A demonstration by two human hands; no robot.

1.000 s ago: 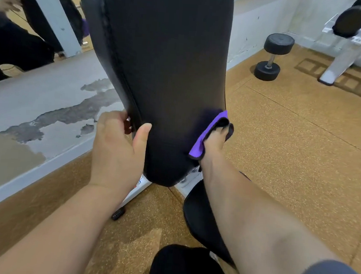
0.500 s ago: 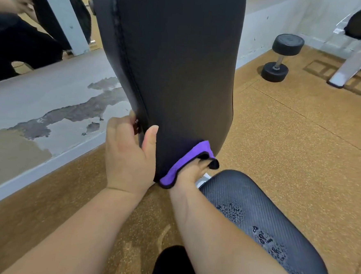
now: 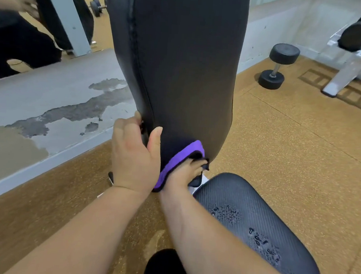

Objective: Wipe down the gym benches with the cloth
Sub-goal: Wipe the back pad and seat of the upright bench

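The tall black padded vinyl backrest of a gym bench stands nearly upright and fills the middle of the view from 12 o'clock down to the centre. The left grip clamps the backrest's lower edge on its 9 o'clock side: the thumb lies straight up the front face while the fingers curl round the stitched side seam to the back. Just beside it, toward 3 o'clock, the right grip has its fingers bent round a purple and black cloth and presses it flat against the bottom tip of the backrest, the cloth folded over the fingers and hiding most of them. The cloth sits at the pad's 6 o'clock end, just above the gap to the seat. The dark textured seat pad runs toward 5 o'clock, with beads of water scattered on its surface. At 2 o'clock a black round-headed dumbbell stands on end on the speckled tan rubber floor, near the wall. A white metal rack holds more black weights farther toward 2 o'clock. At 10 o'clock a wall mirror sits above a grey ledge with peeling paint.
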